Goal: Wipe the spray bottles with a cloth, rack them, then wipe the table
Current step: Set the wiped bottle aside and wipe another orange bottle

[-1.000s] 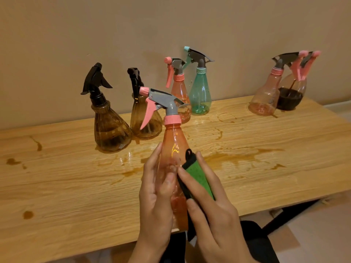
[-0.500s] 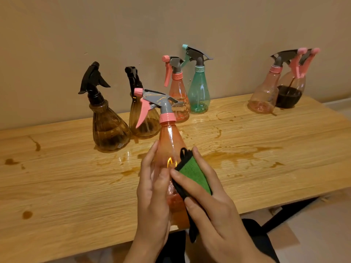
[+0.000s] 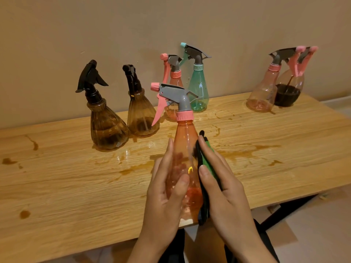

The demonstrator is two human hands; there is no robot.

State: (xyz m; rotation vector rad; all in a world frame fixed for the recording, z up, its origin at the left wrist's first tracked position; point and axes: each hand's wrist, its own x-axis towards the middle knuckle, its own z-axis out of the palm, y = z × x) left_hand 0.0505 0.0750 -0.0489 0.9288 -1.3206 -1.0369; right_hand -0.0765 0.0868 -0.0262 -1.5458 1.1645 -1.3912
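I hold an orange spray bottle (image 3: 185, 149) with a grey head and pink trigger over the near edge of the wooden table (image 3: 66, 183). My left hand (image 3: 167, 192) grips its left side, thumb across the front. My right hand (image 3: 222, 188) presses a green and black cloth (image 3: 206, 162) against the bottle's right side. Against the wall stand two brown bottles (image 3: 106, 126) (image 3: 141, 114) with black heads, an orange bottle (image 3: 173, 78) and a teal bottle (image 3: 198, 88). Two more bottles (image 3: 263, 92) (image 3: 288, 90) stand at the far right, one with dark liquid inside.
Brown liquid stains and wet patches (image 3: 247, 150) spread across the table's middle, with drops at the left (image 3: 24, 214). A beige wall runs right behind the bottles. A black table leg (image 3: 284, 211) and floor show below the near edge at the right.
The held bottle has come closer and stands more upright. My right hand with the cloth has slid up along the bottle's right side.
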